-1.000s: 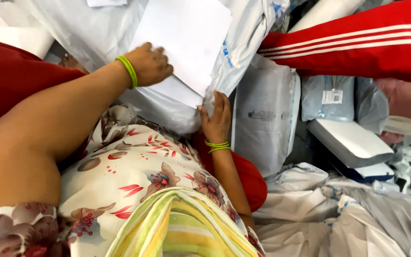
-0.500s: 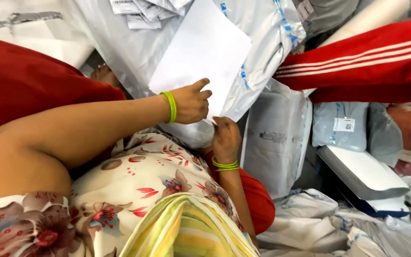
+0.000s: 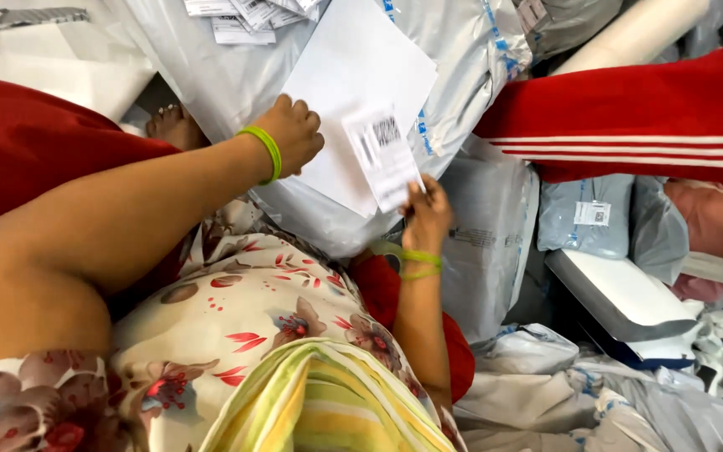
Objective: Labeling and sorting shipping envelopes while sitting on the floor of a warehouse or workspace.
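Label (image 3: 384,155) now peeled up, pinched in my right hand (image 3: 427,219); left hand (image 3: 294,134) fingers pressed flat on white sheet (image 3: 353,75).

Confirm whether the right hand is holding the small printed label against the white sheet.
Yes: the right hand pinches the lower edge of the small label, which lies on the white sheet.

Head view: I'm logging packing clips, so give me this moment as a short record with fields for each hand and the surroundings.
left hand: pressed flat on white sheet, green bangle at wrist
right hand: grip on shipping label, holding it over the sheet
under sheet: grey poly mailer
lap: floral fabric
nearby: more bagged parcels, red striped sleeve
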